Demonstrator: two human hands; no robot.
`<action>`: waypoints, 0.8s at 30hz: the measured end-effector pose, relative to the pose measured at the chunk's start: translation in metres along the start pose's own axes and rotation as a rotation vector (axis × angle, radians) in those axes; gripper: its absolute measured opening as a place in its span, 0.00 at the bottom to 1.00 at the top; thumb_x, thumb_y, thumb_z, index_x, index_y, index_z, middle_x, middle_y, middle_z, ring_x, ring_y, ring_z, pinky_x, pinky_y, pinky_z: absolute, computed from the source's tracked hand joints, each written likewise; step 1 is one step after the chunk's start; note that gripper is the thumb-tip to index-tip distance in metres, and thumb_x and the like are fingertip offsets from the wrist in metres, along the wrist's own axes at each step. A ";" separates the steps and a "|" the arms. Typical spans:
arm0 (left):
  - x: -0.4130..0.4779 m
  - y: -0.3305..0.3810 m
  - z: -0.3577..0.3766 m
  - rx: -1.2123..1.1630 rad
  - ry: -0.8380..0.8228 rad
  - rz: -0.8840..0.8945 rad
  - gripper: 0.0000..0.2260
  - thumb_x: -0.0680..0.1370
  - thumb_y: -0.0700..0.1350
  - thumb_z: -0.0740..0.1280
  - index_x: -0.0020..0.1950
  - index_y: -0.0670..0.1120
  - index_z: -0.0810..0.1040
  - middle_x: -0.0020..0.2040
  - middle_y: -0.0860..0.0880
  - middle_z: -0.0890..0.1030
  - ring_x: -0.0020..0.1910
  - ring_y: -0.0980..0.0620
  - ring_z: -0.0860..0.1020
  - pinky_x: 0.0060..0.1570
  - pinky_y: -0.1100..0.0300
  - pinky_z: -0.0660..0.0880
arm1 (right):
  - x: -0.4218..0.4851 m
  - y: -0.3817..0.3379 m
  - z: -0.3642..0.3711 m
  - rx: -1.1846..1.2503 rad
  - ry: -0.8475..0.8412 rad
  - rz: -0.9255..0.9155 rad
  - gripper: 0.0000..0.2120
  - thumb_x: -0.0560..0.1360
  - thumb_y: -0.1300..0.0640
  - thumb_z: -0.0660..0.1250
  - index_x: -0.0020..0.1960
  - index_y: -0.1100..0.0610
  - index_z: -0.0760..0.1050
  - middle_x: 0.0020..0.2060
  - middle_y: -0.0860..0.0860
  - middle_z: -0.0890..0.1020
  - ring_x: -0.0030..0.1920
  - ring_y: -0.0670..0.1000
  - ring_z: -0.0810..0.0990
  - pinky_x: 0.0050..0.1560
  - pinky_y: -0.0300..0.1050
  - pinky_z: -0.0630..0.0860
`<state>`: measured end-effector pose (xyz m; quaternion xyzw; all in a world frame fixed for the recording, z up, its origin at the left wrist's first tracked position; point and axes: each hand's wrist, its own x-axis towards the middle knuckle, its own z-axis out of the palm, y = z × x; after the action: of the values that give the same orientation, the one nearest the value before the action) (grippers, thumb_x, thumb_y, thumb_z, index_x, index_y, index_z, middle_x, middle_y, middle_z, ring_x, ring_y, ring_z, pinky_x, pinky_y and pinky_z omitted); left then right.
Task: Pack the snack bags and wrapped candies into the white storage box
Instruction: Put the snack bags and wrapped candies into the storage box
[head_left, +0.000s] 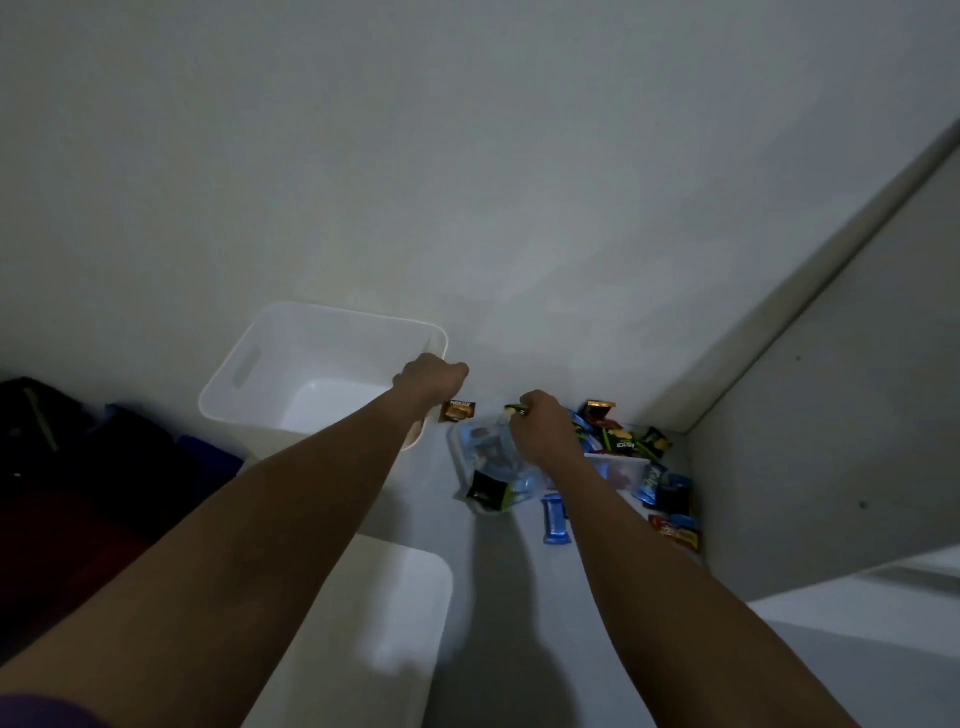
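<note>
The white storage box (270, 364) stands on the white surface left of centre, with nothing visible inside it. My left hand (431, 379) has its fingers curled over the box's right rim. My right hand (540, 426) pinches a small green-and-yellow wrapped candy (517, 409) above a clear plastic bag (488, 457) of sweets. A brown sachet (458, 410) lies between the hands. Several snack packets (623, 441) and a blue wrapped bar (555, 519) are scattered to the right.
A white lid or board (384, 613) lies near me under my left forearm. A grey cabinet wall (831, 441) closes the right side. Dark bags or cloth (78, 457) sit at the left. A white wall rises behind.
</note>
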<state>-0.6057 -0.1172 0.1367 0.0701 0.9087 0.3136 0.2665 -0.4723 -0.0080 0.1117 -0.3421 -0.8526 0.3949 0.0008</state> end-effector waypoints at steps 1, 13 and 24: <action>-0.001 0.007 0.007 0.090 0.023 -0.002 0.30 0.72 0.59 0.61 0.67 0.41 0.72 0.66 0.39 0.73 0.64 0.38 0.71 0.64 0.47 0.69 | 0.002 0.007 -0.008 0.011 0.007 0.009 0.19 0.80 0.58 0.60 0.69 0.61 0.70 0.65 0.60 0.77 0.63 0.60 0.76 0.61 0.49 0.74; -0.014 0.006 0.119 0.114 0.211 0.031 0.22 0.75 0.54 0.67 0.65 0.44 0.73 0.64 0.42 0.75 0.64 0.40 0.74 0.62 0.48 0.72 | 0.024 0.126 -0.019 0.672 0.015 0.607 0.26 0.71 0.46 0.72 0.60 0.60 0.69 0.42 0.56 0.76 0.43 0.55 0.78 0.43 0.48 0.78; 0.024 -0.051 0.158 -0.353 0.004 -0.451 0.18 0.75 0.48 0.73 0.57 0.37 0.75 0.52 0.40 0.78 0.46 0.43 0.78 0.44 0.53 0.72 | 0.069 0.178 0.021 0.893 0.191 0.808 0.43 0.59 0.32 0.68 0.66 0.54 0.63 0.58 0.58 0.75 0.53 0.58 0.79 0.51 0.58 0.81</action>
<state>-0.5405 -0.0667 -0.0096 -0.1818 0.8333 0.4000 0.3356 -0.4270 0.0984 -0.0412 -0.6390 -0.4036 0.6510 0.0707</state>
